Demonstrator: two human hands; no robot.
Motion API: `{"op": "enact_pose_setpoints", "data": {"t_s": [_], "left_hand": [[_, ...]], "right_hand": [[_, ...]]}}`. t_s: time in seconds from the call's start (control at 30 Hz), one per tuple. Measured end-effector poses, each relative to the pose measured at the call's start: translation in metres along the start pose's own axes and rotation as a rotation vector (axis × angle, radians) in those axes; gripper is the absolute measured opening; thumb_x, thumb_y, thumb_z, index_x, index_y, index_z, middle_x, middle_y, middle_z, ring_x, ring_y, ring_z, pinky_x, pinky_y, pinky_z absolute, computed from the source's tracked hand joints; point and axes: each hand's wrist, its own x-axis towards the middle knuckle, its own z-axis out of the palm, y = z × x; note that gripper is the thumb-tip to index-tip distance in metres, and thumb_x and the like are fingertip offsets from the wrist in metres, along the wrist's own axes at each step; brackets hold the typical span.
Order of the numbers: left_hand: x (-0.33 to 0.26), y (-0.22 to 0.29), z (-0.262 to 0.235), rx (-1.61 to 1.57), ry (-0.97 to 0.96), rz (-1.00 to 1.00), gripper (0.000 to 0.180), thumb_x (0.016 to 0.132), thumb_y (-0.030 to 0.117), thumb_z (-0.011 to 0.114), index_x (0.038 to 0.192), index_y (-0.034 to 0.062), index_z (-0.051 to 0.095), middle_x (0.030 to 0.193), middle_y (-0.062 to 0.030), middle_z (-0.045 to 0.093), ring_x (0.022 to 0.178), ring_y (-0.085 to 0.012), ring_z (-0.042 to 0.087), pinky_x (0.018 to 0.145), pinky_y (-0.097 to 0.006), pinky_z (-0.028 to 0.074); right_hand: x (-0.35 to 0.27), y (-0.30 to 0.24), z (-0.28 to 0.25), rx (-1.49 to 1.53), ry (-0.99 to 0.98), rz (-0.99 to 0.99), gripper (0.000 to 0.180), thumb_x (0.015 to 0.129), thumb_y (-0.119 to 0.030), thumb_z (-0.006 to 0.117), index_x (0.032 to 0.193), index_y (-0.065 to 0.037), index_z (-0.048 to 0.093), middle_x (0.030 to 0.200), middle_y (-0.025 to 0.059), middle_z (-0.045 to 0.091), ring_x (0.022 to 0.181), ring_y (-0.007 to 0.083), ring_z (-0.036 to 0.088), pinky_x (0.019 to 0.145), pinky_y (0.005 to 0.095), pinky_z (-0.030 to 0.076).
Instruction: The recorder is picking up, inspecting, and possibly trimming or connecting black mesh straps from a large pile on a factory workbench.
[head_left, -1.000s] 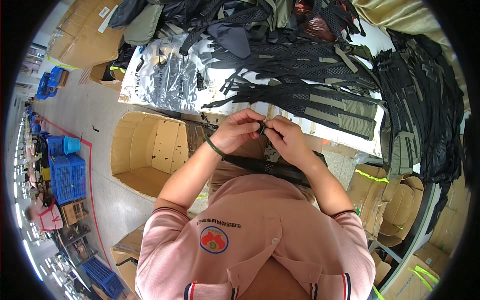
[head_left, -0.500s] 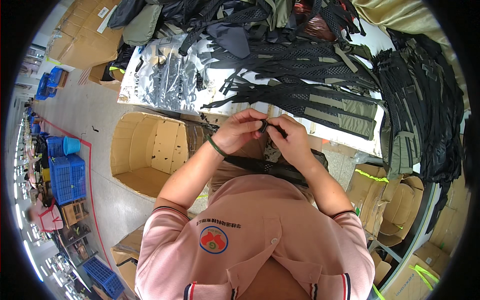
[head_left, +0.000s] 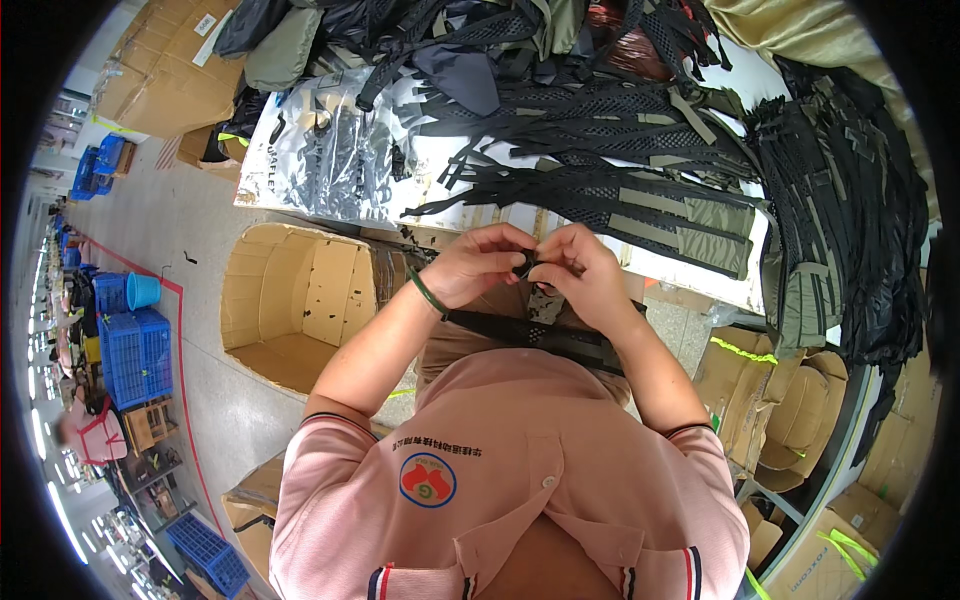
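In front of my waist, my left hand (head_left: 472, 266) pinches a small black buckle (head_left: 522, 266) between thumb and fingers. My right hand (head_left: 585, 276) is closed at the same spot, its thumb and fingertips pressed on the buckle and the strap end there. The fingers cover much of the piece. A wide black strap (head_left: 530, 334) lies across my lap below the hands. Just beyond, black mesh shoulder straps with olive panels (head_left: 640, 222) lie on the white table (head_left: 490, 212), their thin webbing ends pointing left.
Clear plastic bags (head_left: 335, 150) lie on the table's left part. An open cardboard box (head_left: 270, 300) stands on the floor to the left. More straps (head_left: 840, 200) hang over the table's right end, above cardboard boxes (head_left: 735, 385). Blue crates (head_left: 137, 360) stand farther left.
Both hands stay together at the buckle. The right fingers have risen slightly and curled in closer to the left fingertips, and the black end by the right hand is now mostly covered.
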Motion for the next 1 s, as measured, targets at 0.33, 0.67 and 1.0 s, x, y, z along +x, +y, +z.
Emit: {"op": "enact_pose_setpoints", "data": {"t_s": [0.33,0.67,1.0], "left_hand": [[0.006,-0.009,0.007,-0.169,-0.065,0.187,0.025,0.088,0.001,0.059,0.112,0.0062,0.057,0.103,-0.0017,0.059,0.09,-0.0103,0.057,0.075,-0.024,0.047],[0.003,-0.005,0.017,-0.122,-0.052,0.167,0.025,0.089,0.001,0.058,0.114,0.0057,0.054,0.103,-0.0021,0.057,0.087,-0.0101,0.055,0.074,-0.025,0.047],[-0.005,-0.006,0.011,-0.137,-0.031,0.119,0.024,0.091,0.003,0.056,0.115,0.0047,0.051,0.102,-0.0046,0.057,0.084,-0.0112,0.056,0.073,-0.025,0.047]], "right_hand": [[-0.005,0.0,0.011,0.067,0.168,-0.02,0.012,0.085,0.002,0.063,0.097,0.001,0.061,0.08,0.0057,0.066,0.069,0.0087,0.061,0.062,0.0211,0.049],[-0.006,0.0,0.005,0.152,0.008,0.094,0.004,0.087,-0.002,0.061,0.09,0.002,0.061,0.078,0.0032,0.065,0.066,0.0064,0.057,0.059,0.0196,0.047],[0.0,-0.01,0.009,0.009,-0.03,0.013,0.005,0.085,0.0,0.062,0.084,0.0,0.058,0.076,0.005,0.066,0.066,0.0075,0.06,0.058,0.0214,0.048]]}}
